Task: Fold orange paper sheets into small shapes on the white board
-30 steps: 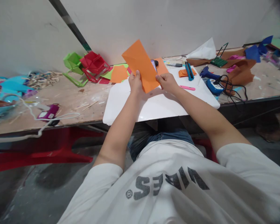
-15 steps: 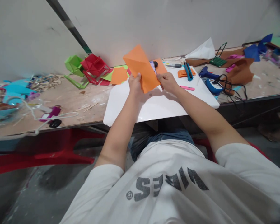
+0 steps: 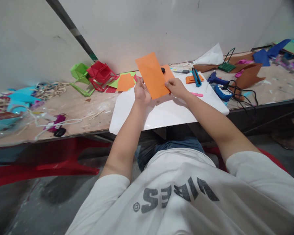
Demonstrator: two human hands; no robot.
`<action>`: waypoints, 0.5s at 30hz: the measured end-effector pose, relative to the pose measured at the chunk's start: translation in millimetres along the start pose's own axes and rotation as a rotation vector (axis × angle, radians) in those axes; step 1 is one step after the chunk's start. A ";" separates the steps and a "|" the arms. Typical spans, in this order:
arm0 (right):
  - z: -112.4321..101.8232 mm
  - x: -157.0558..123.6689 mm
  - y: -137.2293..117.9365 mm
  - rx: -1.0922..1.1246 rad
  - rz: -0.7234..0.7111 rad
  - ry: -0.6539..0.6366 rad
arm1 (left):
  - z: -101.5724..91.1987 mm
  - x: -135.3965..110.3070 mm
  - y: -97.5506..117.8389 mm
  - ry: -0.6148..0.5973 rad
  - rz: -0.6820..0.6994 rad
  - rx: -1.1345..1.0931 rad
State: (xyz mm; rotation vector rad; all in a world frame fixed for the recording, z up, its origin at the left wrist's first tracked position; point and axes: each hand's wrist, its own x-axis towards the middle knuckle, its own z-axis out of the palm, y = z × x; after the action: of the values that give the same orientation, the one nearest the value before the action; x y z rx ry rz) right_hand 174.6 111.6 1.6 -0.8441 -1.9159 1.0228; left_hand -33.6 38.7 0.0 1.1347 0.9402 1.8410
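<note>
I hold an orange paper sheet upright over a white board on the workbench. My left hand pinches the sheet's lower left edge. My right hand pinches its lower right edge. The sheet looks flat and folded lengthwise, tilted a little to the left. Behind it lie more orange paper pieces and a small dark object, partly hidden.
Red and green folded paper models sit at the back left. A blue utility knife, a pink tool, a blue glue gun with black cable, brown paper and a purple device lie about.
The orange sheet has been flattened from a puffed, open fold into a flat rectangle. Both hands kept their grip on its lower edge. The view shifted slightly.
</note>
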 end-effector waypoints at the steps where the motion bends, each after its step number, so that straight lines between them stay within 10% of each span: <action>1: -0.2 0.5 0.7 -0.017 -0.001 0.011 | 0.2 0.8 2.3 0.005 -0.020 -0.038; 15: 0.0 -9.8 -20.0 0.052 0.113 -0.216 | 4.7 -16.4 14.2 -0.186 -0.200 -0.107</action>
State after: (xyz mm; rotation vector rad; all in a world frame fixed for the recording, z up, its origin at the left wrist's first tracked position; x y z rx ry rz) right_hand 175.5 94.4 15.8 -0.8488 -2.0286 1.2715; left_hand -27.4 19.0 8.0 1.0848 0.8077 1.5772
